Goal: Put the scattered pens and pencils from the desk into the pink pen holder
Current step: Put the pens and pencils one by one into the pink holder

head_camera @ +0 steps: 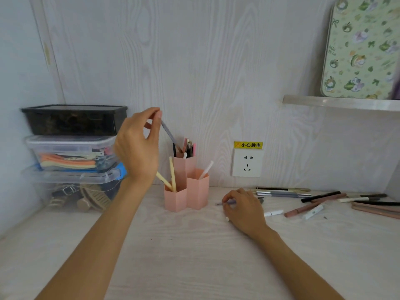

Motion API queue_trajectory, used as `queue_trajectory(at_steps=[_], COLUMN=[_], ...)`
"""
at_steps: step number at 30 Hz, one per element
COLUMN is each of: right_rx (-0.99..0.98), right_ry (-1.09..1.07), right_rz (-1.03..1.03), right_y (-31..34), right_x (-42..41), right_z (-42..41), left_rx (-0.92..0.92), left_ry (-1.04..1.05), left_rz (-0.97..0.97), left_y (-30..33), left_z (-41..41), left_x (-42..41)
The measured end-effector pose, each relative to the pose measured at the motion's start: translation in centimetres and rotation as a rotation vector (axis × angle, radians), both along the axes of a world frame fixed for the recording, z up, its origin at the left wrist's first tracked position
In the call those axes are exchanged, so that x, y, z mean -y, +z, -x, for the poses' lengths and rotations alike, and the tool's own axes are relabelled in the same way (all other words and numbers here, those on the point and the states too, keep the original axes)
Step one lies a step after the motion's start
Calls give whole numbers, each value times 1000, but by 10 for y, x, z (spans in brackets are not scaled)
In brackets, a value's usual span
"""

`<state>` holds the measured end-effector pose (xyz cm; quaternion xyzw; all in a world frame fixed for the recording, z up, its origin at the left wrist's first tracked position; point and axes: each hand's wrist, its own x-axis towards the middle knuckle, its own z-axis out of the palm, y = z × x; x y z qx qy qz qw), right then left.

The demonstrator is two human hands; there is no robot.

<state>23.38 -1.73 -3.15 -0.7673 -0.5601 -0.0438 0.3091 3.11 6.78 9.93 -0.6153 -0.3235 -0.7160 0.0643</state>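
Observation:
The pink pen holder (188, 191), made of three hexagonal tubes, stands against the wall at the desk's middle, with several pens in it. My left hand (138, 146) is raised left of it and pinches the top end of a grey pen (170, 133) whose tip points down into the tallest back tube. My right hand (242, 207) rests on the desk right of the holder, its fingers pinching a small purple pen (225, 203) that lies flat. Several scattered pens and pencils (320, 202) lie farther right.
Three stacked plastic storage boxes (73, 152) stand at the back left. A wall socket (246, 163) with a yellow warning label sits right of the holder. A shelf (342, 103) with a floral board hangs at the upper right.

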Motion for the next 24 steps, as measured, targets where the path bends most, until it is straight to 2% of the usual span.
queue_trajectory(at_steps=[3, 7, 9, 11, 13, 14, 17, 20, 22, 24], right_rx=[-1, -17, -26, -38, -34, -14, 20, -48, -123, -292], right_ry=[7, 13, 22, 46, 83, 97, 132, 154, 158, 163], right_rz=[-4, -2, -8, -14, 7, 34, 94, 59, -1, -165], right_y=[1, 2, 4, 5, 6, 7, 8, 8, 8, 16], right_x=[1, 1, 0, 1, 1, 1, -1, -1, -1, 0], right_z=[1, 1, 2, 3, 3, 2, -3, -8, -12, -14], left_rx=[-215, -583, -578, -425, -296, -313, -594, -871, -989, -1079], left_ry=[-2, 97, 120, 105, 17, -38, -188, -352, -441, -466], left_rz=[151, 366, 348, 280, 194, 189, 455, 734, 877, 913], left_y=[-6, -32, -37, -42, -52, -58, -81, -97, -99, -100], left_z=[-10, -19, -18, -17, -16, -17, -25, -34, -38, -45], left_x=[-14, -26, -20, -1, 26, 41, 67, 66, 63, 61])
